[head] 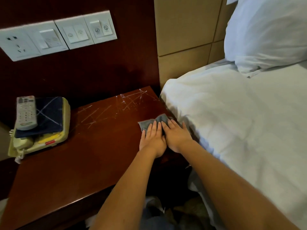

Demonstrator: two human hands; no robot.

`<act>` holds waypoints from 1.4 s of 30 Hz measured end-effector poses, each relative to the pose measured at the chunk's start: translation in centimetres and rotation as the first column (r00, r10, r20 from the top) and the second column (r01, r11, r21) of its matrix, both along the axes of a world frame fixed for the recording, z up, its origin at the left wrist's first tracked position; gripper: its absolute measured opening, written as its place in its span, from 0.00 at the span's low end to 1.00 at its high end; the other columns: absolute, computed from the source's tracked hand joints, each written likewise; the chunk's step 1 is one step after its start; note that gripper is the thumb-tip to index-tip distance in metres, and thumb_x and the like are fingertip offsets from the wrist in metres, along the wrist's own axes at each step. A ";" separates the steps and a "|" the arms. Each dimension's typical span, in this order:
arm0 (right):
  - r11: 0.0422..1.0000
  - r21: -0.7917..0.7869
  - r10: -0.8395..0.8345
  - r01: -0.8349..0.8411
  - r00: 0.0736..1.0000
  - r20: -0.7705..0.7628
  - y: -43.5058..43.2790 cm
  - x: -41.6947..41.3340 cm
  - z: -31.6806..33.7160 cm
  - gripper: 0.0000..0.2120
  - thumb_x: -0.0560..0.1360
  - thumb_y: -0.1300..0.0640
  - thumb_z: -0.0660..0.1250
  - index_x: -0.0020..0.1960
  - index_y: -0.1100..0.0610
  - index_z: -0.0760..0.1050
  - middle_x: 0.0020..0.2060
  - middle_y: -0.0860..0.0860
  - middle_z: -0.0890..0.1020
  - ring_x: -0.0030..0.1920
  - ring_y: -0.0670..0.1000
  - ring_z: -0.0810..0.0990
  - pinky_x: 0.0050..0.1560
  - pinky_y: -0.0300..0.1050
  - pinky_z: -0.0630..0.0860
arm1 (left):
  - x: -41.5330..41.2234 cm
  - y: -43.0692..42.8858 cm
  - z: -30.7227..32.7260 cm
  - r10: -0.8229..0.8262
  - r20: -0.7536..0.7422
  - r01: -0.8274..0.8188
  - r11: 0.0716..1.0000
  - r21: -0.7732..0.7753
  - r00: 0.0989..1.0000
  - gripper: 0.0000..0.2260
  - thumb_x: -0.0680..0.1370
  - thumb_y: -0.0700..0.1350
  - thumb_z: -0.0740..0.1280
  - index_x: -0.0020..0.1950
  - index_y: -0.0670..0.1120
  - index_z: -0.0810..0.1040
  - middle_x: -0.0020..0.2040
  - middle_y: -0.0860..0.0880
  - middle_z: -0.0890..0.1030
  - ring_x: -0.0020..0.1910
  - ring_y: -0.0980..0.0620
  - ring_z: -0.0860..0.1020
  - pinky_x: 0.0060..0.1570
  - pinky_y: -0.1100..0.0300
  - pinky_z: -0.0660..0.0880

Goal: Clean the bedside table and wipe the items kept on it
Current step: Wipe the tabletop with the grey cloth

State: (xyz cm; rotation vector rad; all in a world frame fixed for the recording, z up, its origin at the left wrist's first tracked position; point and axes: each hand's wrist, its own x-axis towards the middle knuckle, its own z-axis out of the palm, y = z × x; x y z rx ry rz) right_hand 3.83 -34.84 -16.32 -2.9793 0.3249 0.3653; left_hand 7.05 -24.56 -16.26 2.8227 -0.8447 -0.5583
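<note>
Through the head camera I look down on a dark red-brown wooden bedside table (83,155). Its top is glossy, and pale chalky streaks (129,100) cross its far part. Behind it rises a dark wood wall panel with a long white switch plate (58,35), a socket at its left end. To the right a bed (240,122) with a white cover lies against the table's right edge, with a white pillow (269,34) at its far end and tan padded panels (184,30) behind.

At the far left of the table sits a yellowed telephone (49,140). A dark blue folder (49,115) lies on it, marked with pale lines, and a grey remote (26,112) lies on the folder.

The grey cloth (147,124) lies on the table close to its right edge, just beside the bed cover. My left hand (152,138) and right hand (177,136) are side by side, touching each other. Both are flat with straight fingers, pressing down on the near part of the cloth. Its far edge shows beyond the fingertips.
</note>
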 end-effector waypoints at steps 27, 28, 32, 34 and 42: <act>0.996 -0.088 0.011 -0.009 1.000 0.024 -0.7 0.5 0.3 0.26 0.83 0.51 0.48 0.78 0.53 0.44 0.78 0.53 0.48 0.77 0.52 0.47 0.74 0.57 0.43 | 0.8 -0.6 -0.2 -0.012 0.073 0.014 1.000 -0.020 0.997 0.25 0.83 0.50 0.44 0.78 0.48 0.38 0.77 0.50 0.36 0.76 0.52 0.37 0.73 0.52 0.35; 0.996 -0.090 0.008 -0.006 1.000 0.020 -0.2 -0.7 0.2 0.26 0.83 0.51 0.48 0.78 0.53 0.44 0.78 0.52 0.48 0.78 0.51 0.46 0.74 0.58 0.42 | -0.3 -0.3 -0.3 -0.016 0.065 0.017 1.000 -0.012 0.998 0.25 0.83 0.50 0.44 0.78 0.48 0.37 0.77 0.50 0.36 0.76 0.52 0.36 0.73 0.52 0.35; 0.999 -0.047 -0.014 0.014 1.000 -0.006 1.5 -5.1 0.5 0.27 0.82 0.51 0.49 0.79 0.51 0.44 0.78 0.50 0.48 0.78 0.50 0.45 0.74 0.60 0.40 | -4.8 1.5 -0.1 -0.029 0.030 0.028 0.999 0.032 0.999 0.25 0.83 0.51 0.43 0.77 0.48 0.36 0.77 0.50 0.34 0.76 0.52 0.35 0.73 0.51 0.35; 1.000 -0.028 -0.011 0.010 1.000 -0.025 2.3 -6.8 0.5 0.28 0.81 0.51 0.51 0.79 0.51 0.44 0.78 0.50 0.48 0.78 0.50 0.45 0.75 0.60 0.41 | -6.4 2.3 -0.1 -0.033 -0.004 0.033 0.999 0.038 0.999 0.26 0.83 0.51 0.45 0.78 0.48 0.36 0.77 0.50 0.34 0.76 0.52 0.35 0.73 0.51 0.36; 0.996 -0.049 0.076 -0.080 0.994 -0.081 6.6 -9.5 1.8 0.28 0.81 0.51 0.50 0.79 0.52 0.44 0.78 0.52 0.50 0.78 0.53 0.47 0.74 0.60 0.39 | -7.9 7.2 1.2 -0.040 -0.144 0.041 0.999 0.003 0.989 0.25 0.84 0.49 0.47 0.78 0.49 0.40 0.78 0.51 0.37 0.77 0.51 0.39 0.74 0.49 0.39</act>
